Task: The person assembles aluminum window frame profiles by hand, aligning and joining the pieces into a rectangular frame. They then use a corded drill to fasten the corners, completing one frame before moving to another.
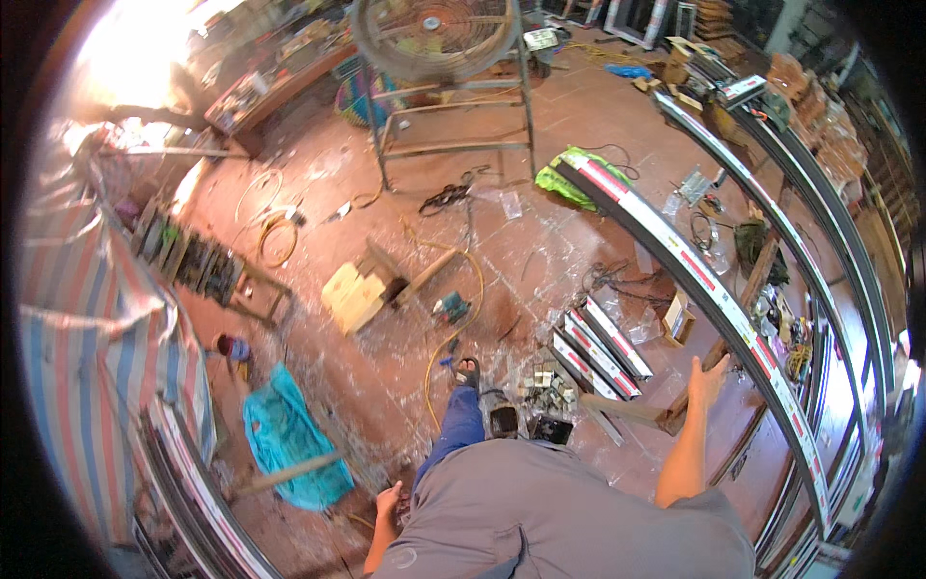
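My right hand point(707, 384) reaches out at the right, thumb and fingers apart, beside a long metal profile point(694, 265) covered in white and red film. Whether its fingertips touch the profile or the wooden bar point(683, 405) under it, I cannot tell; nothing shows in its grasp. Low beside my body is my left hand point(388, 500), small in view with its fingers mostly hidden. The nearest thing to it is a turquoise sack point(294, 434) on the floor. Short film-covered profiles point(600, 347) lie between my foot and the long profile.
A large round fan point(434, 34) stands on a metal frame ahead. A wooden block point(355, 297), a green power tool point(450, 308) and a yellow cord point(480, 280) lie on the tiled floor. More long profiles point(772, 207) line the right; a striped tarp point(96, 357) hangs left.
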Demonstrator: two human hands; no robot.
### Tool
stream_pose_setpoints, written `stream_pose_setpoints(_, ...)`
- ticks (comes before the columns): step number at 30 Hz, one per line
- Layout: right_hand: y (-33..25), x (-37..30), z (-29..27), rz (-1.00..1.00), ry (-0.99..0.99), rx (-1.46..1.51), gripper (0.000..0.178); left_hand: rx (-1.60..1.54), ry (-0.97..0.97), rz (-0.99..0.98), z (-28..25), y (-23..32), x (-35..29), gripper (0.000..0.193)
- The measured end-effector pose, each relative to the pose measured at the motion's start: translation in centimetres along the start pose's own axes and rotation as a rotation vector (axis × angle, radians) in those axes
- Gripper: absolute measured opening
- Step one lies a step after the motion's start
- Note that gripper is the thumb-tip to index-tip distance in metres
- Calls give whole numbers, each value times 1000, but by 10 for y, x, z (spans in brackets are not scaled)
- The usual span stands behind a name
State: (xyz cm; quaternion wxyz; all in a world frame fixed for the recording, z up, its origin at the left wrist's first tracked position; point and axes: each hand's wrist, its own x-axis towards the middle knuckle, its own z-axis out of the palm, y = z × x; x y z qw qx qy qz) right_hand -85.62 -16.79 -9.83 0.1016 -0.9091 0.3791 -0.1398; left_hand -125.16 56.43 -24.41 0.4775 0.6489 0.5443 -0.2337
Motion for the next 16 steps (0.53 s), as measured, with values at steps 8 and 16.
stream_pose_setpoints(8,-43,-18,-32,328,-144,-100,97,-325,-33,45,-41,305,126,44)
stream_pose_setpoints(16,-71,-30,-31,377,-73,-95,95,-311,-410,499,26,671,139,39)
